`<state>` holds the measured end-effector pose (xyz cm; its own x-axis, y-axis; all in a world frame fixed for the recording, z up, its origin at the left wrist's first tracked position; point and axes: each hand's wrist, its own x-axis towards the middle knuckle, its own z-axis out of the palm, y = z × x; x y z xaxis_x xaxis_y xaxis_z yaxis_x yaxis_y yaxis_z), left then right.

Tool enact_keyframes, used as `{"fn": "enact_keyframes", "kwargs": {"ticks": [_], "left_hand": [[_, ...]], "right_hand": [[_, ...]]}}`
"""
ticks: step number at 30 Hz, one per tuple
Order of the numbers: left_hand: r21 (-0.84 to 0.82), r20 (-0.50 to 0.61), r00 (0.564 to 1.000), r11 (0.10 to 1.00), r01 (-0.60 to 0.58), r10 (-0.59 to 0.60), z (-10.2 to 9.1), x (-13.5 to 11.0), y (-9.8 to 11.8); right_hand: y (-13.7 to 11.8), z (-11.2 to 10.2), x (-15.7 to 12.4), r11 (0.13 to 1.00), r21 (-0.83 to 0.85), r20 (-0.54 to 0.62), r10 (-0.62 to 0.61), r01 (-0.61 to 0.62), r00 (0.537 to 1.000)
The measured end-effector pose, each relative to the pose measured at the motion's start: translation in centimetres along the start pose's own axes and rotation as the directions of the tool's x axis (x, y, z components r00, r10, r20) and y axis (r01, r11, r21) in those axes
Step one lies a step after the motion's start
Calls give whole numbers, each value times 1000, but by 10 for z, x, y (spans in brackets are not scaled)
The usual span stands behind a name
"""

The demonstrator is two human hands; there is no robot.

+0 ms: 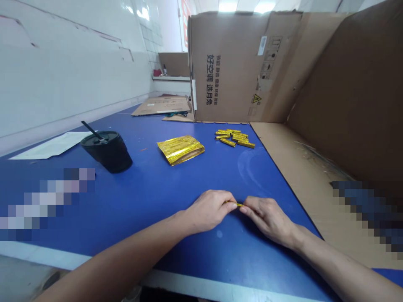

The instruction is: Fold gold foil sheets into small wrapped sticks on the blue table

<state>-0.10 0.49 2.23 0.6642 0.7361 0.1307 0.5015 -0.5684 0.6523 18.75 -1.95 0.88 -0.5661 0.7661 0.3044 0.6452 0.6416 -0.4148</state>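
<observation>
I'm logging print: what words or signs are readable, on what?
"好空调 选月兔": large, on the cardboard box.
"节能 静音 健康 环保 智能": smaller, same box.
Its white label: too small.
Its yellow warning triangle: adjacent print too small.
Red sign: too blurred.

Makeshift workshop, apparently: blue worktable (151, 193), upright printed cardboard (239, 71), bright ceiling lights (227, 6).
</observation>
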Motion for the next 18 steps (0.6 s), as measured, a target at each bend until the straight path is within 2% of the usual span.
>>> {"fn": "enact_keyframes", "kwargs": {"ticks": [6, 9, 14, 18], "left_hand": [[-29, -61, 997, 999, -39, 37, 3, -2, -2], [-19, -53, 997, 998, -58, 57, 7, -2, 0], [-49, -32, 999, 999, 18, -20, 3, -2, 1], [-74, -84, 994, 995, 69, -75, -4, -1, -2]], "right_hand": [[-4, -2, -1, 995, 50, 54, 79, -82, 995], [-7, -1, -1, 994, 57, 66, 92, -96, 994], [-7, 1, 0, 997, 56, -13, 47, -46, 999], [-4, -2, -1, 995, 65, -75, 75, -70, 994]]}}
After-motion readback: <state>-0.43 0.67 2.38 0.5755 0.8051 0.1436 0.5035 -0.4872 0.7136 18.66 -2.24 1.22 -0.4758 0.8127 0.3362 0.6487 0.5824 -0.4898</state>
